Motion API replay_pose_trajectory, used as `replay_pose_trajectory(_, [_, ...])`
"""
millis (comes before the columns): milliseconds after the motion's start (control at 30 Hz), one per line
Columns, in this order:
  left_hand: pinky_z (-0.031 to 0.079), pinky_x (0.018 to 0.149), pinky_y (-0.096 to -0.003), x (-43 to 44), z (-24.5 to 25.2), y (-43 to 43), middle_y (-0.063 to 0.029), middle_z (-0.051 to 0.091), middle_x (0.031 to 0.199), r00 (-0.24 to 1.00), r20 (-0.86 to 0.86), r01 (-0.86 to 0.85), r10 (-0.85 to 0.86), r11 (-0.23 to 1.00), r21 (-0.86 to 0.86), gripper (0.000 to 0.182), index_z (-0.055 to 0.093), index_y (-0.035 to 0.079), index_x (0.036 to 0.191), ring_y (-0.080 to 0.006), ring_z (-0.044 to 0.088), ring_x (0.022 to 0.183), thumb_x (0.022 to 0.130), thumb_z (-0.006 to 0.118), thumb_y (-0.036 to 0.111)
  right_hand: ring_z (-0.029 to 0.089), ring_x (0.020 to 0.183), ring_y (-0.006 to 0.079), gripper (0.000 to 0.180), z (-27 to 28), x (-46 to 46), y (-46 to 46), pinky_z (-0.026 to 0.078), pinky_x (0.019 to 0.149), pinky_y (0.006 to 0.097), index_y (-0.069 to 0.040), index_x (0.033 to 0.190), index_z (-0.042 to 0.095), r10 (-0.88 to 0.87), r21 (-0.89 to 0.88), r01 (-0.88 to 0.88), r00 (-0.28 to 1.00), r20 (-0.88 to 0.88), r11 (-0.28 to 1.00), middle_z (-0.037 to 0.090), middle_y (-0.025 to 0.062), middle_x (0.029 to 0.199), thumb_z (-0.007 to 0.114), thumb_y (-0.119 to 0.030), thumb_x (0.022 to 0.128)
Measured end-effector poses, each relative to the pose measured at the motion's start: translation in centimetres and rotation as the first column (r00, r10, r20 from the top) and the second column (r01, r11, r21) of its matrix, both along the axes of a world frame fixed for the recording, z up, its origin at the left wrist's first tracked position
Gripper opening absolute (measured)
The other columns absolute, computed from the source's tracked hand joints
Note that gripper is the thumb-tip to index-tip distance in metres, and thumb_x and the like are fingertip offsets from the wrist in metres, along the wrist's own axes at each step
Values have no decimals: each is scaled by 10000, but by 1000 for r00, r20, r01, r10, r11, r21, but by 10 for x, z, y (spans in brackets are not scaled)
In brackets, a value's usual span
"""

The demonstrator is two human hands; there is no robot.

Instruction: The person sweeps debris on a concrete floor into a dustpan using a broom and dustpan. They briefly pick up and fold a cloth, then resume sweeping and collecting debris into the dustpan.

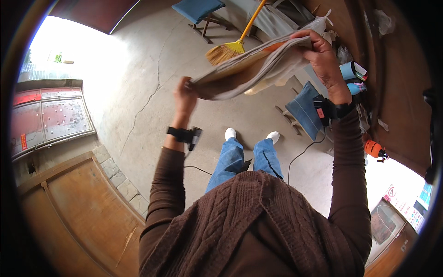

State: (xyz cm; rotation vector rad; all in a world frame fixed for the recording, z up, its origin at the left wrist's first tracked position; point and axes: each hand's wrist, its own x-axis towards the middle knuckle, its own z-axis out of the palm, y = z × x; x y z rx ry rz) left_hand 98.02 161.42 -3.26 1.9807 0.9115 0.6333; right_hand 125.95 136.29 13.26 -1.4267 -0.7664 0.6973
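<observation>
A light-coloured cloth item with thick hemmed edges and an orange patch inside, perhaps a bag or a garment [238, 78], is stretched between my two raised hands. Its mouth gapes between two edges. My left hand [185, 91] grips the lower left end, and my right hand [320, 52] pinches the upper right end between thumb and fingers. Behind the cloth, a broom [226, 51] with a yellow handle and straw bristles rests on the concrete floor, partly hidden by it. Both wrists wear black straps with small devices and cables.
A blue-topped folding stool [199, 10] stands ahead, and another with a denim seat [304, 110] is at the right. Plastic bags [318, 26] and an orange bottle-like object [373, 149] lie along the right side. A wooden panel [86, 207] is at the lower left.
</observation>
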Motion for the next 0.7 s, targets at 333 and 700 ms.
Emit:
replay_pose_trajectory(333, [511, 822, -298, 10, 157, 53, -131, 541, 1261, 836, -191, 515, -514, 856, -44, 335, 671, 38, 1044, -207, 596, 1030, 772, 488, -29, 561, 794, 56, 296, -44, 6, -73, 445, 727, 192, -27, 1086, 578, -216, -192, 189, 968, -131, 963, 627, 7, 923, 529, 77, 813])
replay_pose_trajectory(700, [479, 803, -369, -9, 157, -19, -186, 578, 1027, 777, -365, 588, -513, 798, 132, 413, 551, 29, 1135, -357, 587, 918, 735, 620, -44, 547, 935, 105, 377, -51, -18, -110, 425, 854, 227, -40, 1223, 509, -215, -346, 230, 973, 83, 909, 587, 17, 1049, 572, 6, 855])
